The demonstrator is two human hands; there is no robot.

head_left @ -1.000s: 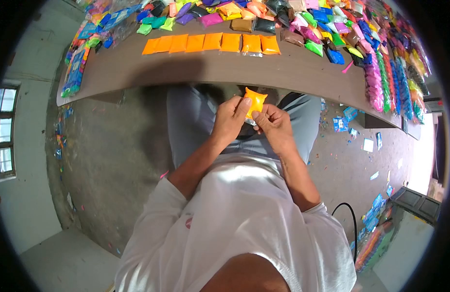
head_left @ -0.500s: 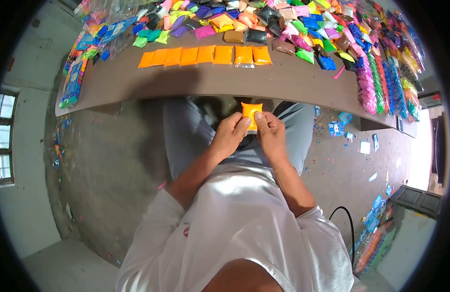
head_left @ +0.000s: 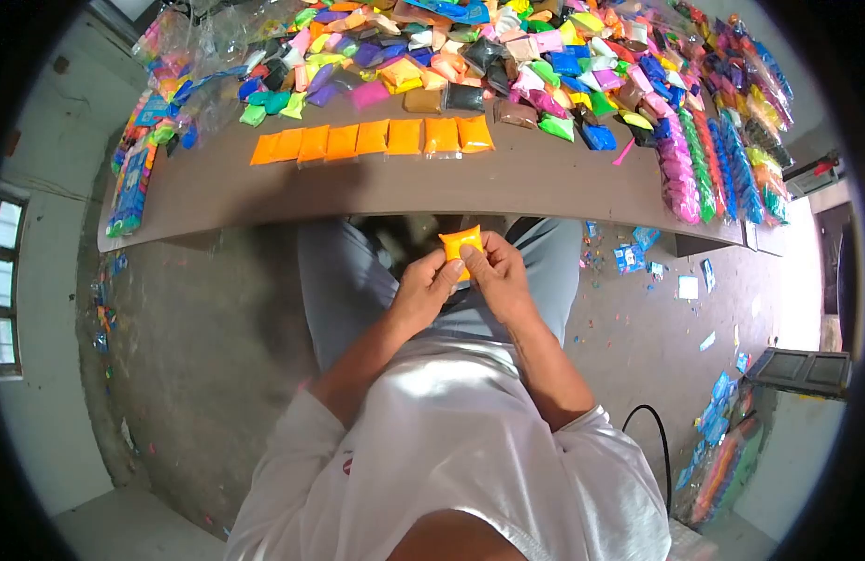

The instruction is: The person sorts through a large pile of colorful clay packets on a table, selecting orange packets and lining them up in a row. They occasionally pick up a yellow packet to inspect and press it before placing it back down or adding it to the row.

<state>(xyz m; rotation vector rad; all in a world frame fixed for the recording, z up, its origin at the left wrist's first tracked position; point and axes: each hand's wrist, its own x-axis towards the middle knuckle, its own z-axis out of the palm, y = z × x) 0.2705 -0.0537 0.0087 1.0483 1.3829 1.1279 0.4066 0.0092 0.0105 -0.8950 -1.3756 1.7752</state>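
Observation:
An orange packet [head_left: 464,240], small, square and glossy, is held between my two hands over my lap, just below the table's front edge. My left hand [head_left: 423,288] pinches its lower left side, thumb on the front. On the other side my right hand [head_left: 497,277] grips it, with the thumb pressed across the packet's face. Both sets of fingers are partly hidden behind it. Ahead on the brown table [head_left: 376,192] lies a row of similar orange packets [head_left: 372,137], placed side by side.
A heap of packets in many colours [head_left: 545,65] covers the table's back. Long bags of packets [head_left: 680,173] lie at the right edge, and a blue-labelled pack [head_left: 131,192] at the left. Blue wrappers [head_left: 629,257] litter the floor. A black cable [head_left: 664,439] curves at my right.
My right thumb has slid further across the orange packet, which now looks slightly tilted. The whole view has shifted a little, with the table sitting lower and further left.

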